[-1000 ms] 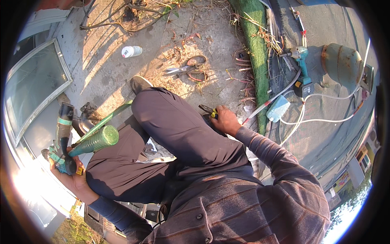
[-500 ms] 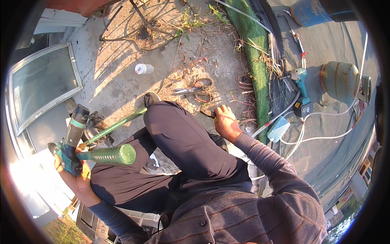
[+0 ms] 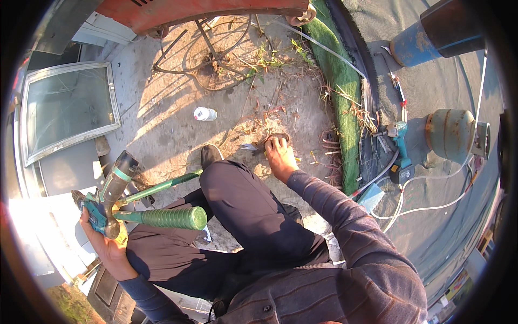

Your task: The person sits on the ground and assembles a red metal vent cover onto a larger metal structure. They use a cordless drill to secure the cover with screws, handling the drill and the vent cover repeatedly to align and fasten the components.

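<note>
My left hand, at lower left, is closed around a teal-and-black cordless power tool, its black end pointing up. A tool with two long green handles, one ribbed, crosses the power tool and reaches over my left thigh; how its near end is held is hidden. My right hand is low over the scissors on the ground, fingers curled at their handles. The blades show left of the fingers and one dark loop above. A yellowish bit shows at the finger edge; what the fingers hold is hidden.
A white bottle lies on the dusty concrete. Green matting runs along the right. Beyond it are a teal impact wrench, a rusty gas cylinder, hoses and a blue drum. A framed glass pane leans at left.
My right hand has moved up and left onto the scissors' handles. The small dark-headed tool seen in it earlier no longer shows. The left hand keeps its hold. The view has tilted upward.
</note>
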The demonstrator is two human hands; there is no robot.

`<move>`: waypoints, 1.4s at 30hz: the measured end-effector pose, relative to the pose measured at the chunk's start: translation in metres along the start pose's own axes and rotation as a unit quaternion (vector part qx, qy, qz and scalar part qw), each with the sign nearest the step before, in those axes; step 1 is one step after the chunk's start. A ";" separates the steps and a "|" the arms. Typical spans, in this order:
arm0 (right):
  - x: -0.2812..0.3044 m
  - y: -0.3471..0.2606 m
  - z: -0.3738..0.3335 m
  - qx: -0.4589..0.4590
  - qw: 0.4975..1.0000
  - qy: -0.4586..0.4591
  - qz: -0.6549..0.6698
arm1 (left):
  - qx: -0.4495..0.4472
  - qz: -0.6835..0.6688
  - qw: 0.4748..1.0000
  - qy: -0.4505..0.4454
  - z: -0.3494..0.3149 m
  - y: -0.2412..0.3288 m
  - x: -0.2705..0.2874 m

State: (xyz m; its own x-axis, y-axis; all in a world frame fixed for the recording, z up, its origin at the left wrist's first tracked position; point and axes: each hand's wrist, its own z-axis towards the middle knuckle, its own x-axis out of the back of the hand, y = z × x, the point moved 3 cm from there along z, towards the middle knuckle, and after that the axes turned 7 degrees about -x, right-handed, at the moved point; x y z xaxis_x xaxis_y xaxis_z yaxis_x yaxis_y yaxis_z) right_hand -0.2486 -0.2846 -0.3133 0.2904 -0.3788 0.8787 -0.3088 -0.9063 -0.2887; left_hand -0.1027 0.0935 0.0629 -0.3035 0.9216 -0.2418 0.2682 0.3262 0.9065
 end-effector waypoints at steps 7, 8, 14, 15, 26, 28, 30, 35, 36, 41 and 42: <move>-0.009 0.000 0.009 0.026 0.998 -0.002 -0.062 | 0.022 -0.026 0.999 0.025 -0.002 -0.003 -0.004; -0.011 0.000 0.011 0.028 0.997 -0.024 -0.073 | 0.025 -0.031 0.999 0.018 -0.003 -0.003 -0.006; -0.008 -0.006 0.019 0.005 0.998 0.025 -0.061 | -0.010 -0.012 0.998 0.062 -0.011 -0.005 -0.021; -0.008 -0.007 0.020 0.001 0.998 0.001 -0.061 | -0.011 -0.014 0.997 0.073 -0.012 -0.006 -0.023; -0.022 -0.006 0.017 -0.017 0.993 -0.039 -0.109 | -0.029 0.018 0.993 0.117 -0.016 -0.003 -0.013; -0.026 -0.006 0.020 -0.028 0.993 -0.046 -0.101 | -0.044 0.018 0.992 0.114 -0.016 -0.003 -0.011; -0.024 -0.001 0.024 -0.012 0.998 -0.033 -0.059 | -0.053 0.024 0.991 0.118 -0.015 -0.002 -0.008; -0.011 0.011 0.025 0.021 1.000 -0.013 0.012 | -0.013 0.000 0.997 0.078 -0.014 -0.001 0.000; -0.011 0.011 0.025 0.022 0.998 -0.050 -0.011 | -0.013 -0.002 0.998 0.066 -0.013 -0.001 0.002; -0.009 0.011 0.028 -0.056 0.987 -0.120 0.093 | -0.018 0.018 0.998 0.050 -0.011 0.001 0.012; -0.010 0.013 0.028 -0.073 0.982 -0.131 0.111 | -0.006 0.020 0.998 0.063 -0.011 0.001 0.014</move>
State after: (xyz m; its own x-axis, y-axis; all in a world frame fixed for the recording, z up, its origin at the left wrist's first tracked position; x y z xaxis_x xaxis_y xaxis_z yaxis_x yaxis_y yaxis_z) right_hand -0.2301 -0.2981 -0.3365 0.4176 -0.6168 0.6672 -0.5126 -0.7663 -0.3875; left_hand -0.1169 0.1044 0.0647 -0.4052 0.9000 -0.1605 0.2711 0.2859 0.9191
